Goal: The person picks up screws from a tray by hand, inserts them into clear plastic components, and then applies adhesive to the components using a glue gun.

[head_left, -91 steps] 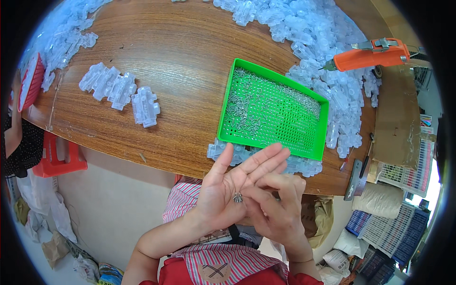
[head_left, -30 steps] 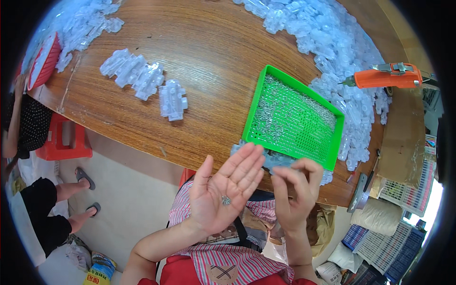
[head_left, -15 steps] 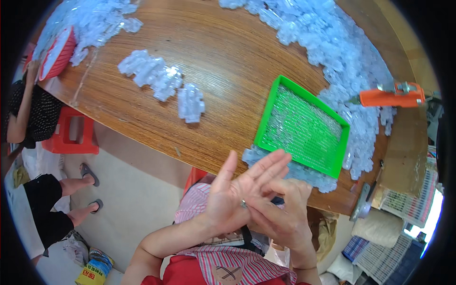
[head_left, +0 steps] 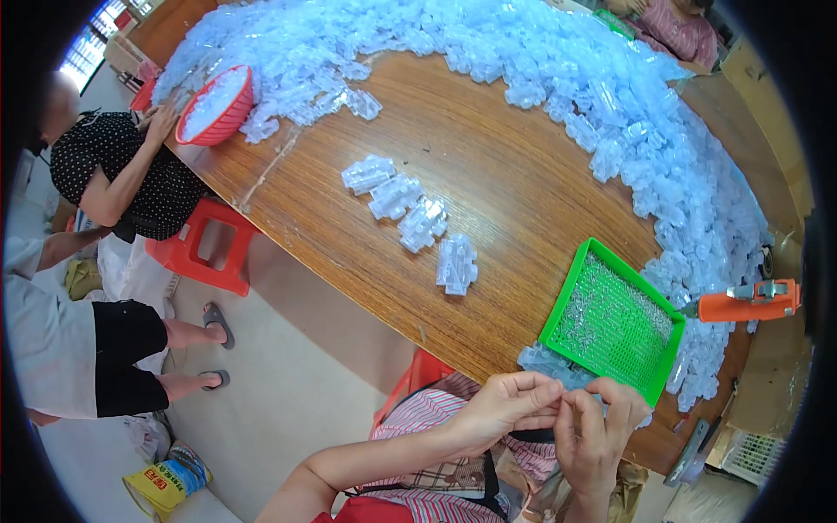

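Presently, item: tiny part, too small to identify, pinched between my left hand (head_left: 510,403) and right hand (head_left: 602,427) fingertips, six o'clock of green tray (head_left: 610,321) on counter (head_left: 488,183); I'd keep the pinch steady

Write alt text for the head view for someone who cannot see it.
The left hand and right hand meet fingertip to fingertip over the lap, pinching something too small to identify, at the edge of a wooden table. Just beyond lie a green mesh tray and heaps of clear plastic parts.
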Action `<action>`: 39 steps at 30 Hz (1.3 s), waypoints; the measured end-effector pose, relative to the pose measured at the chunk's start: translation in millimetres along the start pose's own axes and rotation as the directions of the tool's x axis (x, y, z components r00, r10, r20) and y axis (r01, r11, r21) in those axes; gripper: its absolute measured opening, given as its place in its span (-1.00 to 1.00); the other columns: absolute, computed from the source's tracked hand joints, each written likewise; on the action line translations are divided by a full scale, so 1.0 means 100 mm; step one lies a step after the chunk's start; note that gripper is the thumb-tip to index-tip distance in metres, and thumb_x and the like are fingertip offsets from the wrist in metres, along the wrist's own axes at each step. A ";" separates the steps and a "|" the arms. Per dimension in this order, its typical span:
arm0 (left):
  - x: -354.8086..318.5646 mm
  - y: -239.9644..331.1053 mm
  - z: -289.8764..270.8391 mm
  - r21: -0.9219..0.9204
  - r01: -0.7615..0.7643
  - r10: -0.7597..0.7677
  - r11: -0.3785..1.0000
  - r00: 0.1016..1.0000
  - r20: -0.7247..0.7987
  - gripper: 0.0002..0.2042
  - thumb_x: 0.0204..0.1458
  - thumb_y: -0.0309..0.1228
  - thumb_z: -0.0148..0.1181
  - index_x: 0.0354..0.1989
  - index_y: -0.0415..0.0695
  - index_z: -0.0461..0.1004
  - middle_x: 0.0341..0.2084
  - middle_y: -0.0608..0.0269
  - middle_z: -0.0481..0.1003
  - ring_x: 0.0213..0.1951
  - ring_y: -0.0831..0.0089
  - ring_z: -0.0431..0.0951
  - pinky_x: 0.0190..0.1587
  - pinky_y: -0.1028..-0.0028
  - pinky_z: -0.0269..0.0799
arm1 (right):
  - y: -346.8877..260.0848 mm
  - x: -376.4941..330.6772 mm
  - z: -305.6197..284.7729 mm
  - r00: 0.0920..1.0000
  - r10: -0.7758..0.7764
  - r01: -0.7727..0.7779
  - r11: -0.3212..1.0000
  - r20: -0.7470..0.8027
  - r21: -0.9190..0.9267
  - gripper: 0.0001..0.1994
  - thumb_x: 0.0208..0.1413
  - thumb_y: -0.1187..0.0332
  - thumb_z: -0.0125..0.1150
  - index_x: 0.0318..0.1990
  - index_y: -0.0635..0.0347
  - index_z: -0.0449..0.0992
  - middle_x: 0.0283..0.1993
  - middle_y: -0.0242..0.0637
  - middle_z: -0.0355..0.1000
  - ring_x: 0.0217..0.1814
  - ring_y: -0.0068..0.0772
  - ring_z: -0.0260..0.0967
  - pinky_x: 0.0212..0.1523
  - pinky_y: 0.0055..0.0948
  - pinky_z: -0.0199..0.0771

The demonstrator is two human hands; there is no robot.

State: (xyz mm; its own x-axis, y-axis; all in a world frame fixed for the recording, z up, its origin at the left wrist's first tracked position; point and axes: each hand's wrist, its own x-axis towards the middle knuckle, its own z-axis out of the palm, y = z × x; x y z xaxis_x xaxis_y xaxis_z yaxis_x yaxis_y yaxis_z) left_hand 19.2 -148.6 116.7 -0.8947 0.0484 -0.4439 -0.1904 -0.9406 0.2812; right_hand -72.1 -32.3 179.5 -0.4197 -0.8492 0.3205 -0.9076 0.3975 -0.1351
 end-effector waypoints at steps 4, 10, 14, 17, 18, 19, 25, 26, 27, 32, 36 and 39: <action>0.02 -0.03 -0.08 -0.038 -0.042 0.041 0.998 0.999 -0.028 -0.77 0.14 -0.31 0.07 -0.17 -0.23 0.44 -0.21 0.24 0.48 -0.15 0.52 0.50 -0.03 0.51 0.47 | -0.12 0.06 0.04 0.998 0.013 -0.009 0.998 -0.065 0.066 -0.83 -0.20 0.54 0.27 -0.37 0.14 0.49 -0.24 -0.28 0.28 -0.14 -0.19 0.22 -0.12 -0.23 0.16; 0.08 -0.08 -0.08 -0.122 -0.012 0.029 0.992 0.990 0.139 -0.77 0.13 -0.29 0.10 -0.13 -0.14 0.44 -0.21 0.38 0.48 -0.15 0.63 0.50 -0.06 0.63 0.46 | -0.11 0.08 -0.04 0.977 0.086 -0.045 0.977 -0.197 0.206 -0.92 -0.02 0.43 0.30 -0.34 0.16 0.57 -0.26 -0.21 0.36 -0.22 -0.18 0.29 -0.20 -0.25 0.23; 0.04 -0.10 -0.11 -0.140 -0.075 0.093 0.987 0.988 0.126 -0.77 0.14 -0.26 0.08 -0.13 -0.12 0.44 -0.22 0.37 0.49 -0.15 0.64 0.51 -0.07 0.66 0.46 | -0.12 0.08 -0.01 0.978 0.073 -0.020 0.966 -0.195 0.257 -0.92 0.02 0.39 0.28 -0.37 0.18 0.57 -0.23 -0.18 0.34 -0.22 -0.17 0.28 -0.21 -0.24 0.22; -0.01 -0.14 -0.07 -0.103 -0.110 0.120 0.989 0.987 0.102 -0.74 0.13 -0.21 0.09 -0.15 -0.12 0.44 -0.25 0.37 0.49 -0.18 0.65 0.51 -0.09 0.67 0.46 | -0.09 0.03 -0.04 0.986 0.025 0.023 0.958 -0.164 0.285 -0.92 0.02 0.40 0.28 -0.35 0.18 0.58 -0.23 -0.18 0.33 -0.21 -0.16 0.27 -0.20 -0.23 0.22; -0.01 -0.15 -0.05 -0.077 -0.097 0.103 0.992 0.991 0.084 -0.73 0.12 -0.19 0.10 -0.15 -0.11 0.44 -0.26 0.38 0.49 -0.20 0.66 0.51 -0.10 0.67 0.46 | -0.08 0.03 -0.08 0.989 0.009 0.034 0.956 -0.147 0.290 -0.91 -0.01 0.41 0.30 -0.33 0.17 0.58 -0.23 -0.17 0.33 -0.20 -0.14 0.28 -0.19 -0.21 0.22; -0.01 -0.17 -0.05 -0.053 -0.079 0.082 0.995 0.994 0.065 -0.72 0.12 -0.16 0.10 -0.16 -0.10 0.44 -0.28 0.39 0.49 -0.21 0.66 0.51 -0.11 0.67 0.46 | -0.08 0.03 -0.11 0.989 0.003 0.042 0.956 -0.151 0.291 -0.91 -0.01 0.41 0.30 -0.33 0.17 0.58 -0.23 -0.17 0.33 -0.20 -0.14 0.28 -0.19 -0.21 0.22; 0.02 -0.27 0.02 0.010 -0.062 0.063 0.998 0.998 -0.032 -0.73 0.11 -0.23 0.12 -0.17 -0.18 0.44 -0.25 0.33 0.47 -0.19 0.60 0.50 -0.10 0.58 0.47 | -0.06 0.01 -0.21 0.999 0.019 -0.006 0.965 -0.048 0.262 -0.89 -0.07 0.42 0.34 -0.34 0.13 0.59 -0.17 -0.15 0.34 -0.15 -0.11 0.29 -0.14 -0.19 0.22; 0.00 -0.28 0.02 0.026 -0.070 0.071 0.997 0.996 -0.052 -0.74 0.12 -0.27 0.11 -0.15 -0.21 0.43 -0.24 0.27 0.48 -0.17 0.54 0.51 -0.08 0.52 0.49 | -0.08 -0.06 -0.13 0.991 0.122 -0.099 0.937 -0.048 0.334 -0.84 -0.25 0.54 0.28 -0.42 0.20 0.50 -0.19 -0.15 0.26 -0.12 -0.11 0.22 -0.10 -0.23 0.20; -0.10 -0.22 -0.01 0.091 -0.076 0.088 0.993 0.987 -0.132 -0.74 0.13 -0.29 0.09 -0.14 -0.24 0.43 -0.23 0.23 0.48 -0.15 0.50 0.51 -0.07 0.47 0.49 | 0.02 -0.05 0.02 0.995 0.084 -0.058 0.928 -0.056 0.367 -0.84 -0.31 0.50 0.28 -0.46 0.11 0.50 -0.22 -0.24 0.29 -0.18 -0.17 0.23 -0.22 -0.26 0.20; -0.28 -0.19 -0.07 0.100 0.061 -0.036 0.993 0.972 -0.230 -0.64 0.17 -0.20 0.02 -0.12 -0.30 0.41 -0.17 0.06 0.49 -0.11 0.40 0.52 -0.07 0.50 0.47 | 0.05 -0.16 0.15 0.980 0.198 -0.177 0.869 0.002 0.463 -0.85 -0.25 0.52 0.29 -0.45 0.10 0.50 -0.23 -0.26 0.28 -0.26 -0.23 0.18 -0.27 -0.35 0.19; -0.24 -0.18 -0.26 -0.039 0.073 -0.081 0.997 0.953 -0.292 -0.60 0.21 -0.11 -0.10 -0.27 -0.28 0.40 -0.30 -0.04 0.53 -0.19 0.28 0.58 -0.17 0.50 0.54 | 0.17 -0.31 0.30 0.974 0.228 -0.213 0.915 -0.003 0.343 -0.85 -0.20 0.50 0.32 -0.42 0.09 0.51 -0.22 -0.30 0.26 -0.26 -0.26 0.15 -0.28 -0.37 0.16; -0.23 -0.16 -0.35 -0.143 0.030 -0.068 0.989 0.959 -0.274 -0.60 0.22 -0.11 -0.13 -0.29 -0.27 0.41 -0.32 -0.06 0.53 -0.20 0.26 0.58 -0.19 0.51 0.55 | 0.19 -0.35 0.45 0.982 0.174 -0.146 0.947 -0.076 0.286 -0.83 -0.18 0.47 0.32 -0.36 0.06 0.53 -0.20 -0.30 0.26 -0.25 -0.27 0.15 -0.25 -0.34 0.14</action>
State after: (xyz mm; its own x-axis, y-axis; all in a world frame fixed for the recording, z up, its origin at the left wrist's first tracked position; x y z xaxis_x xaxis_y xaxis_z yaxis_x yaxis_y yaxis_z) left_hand 56.7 -146.9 92.5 -0.7345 0.0184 -0.6783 -0.1573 -0.9770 0.1438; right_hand -75.6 -10.8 123.7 -0.5692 -0.7378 0.3628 -0.8019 0.4009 -0.4429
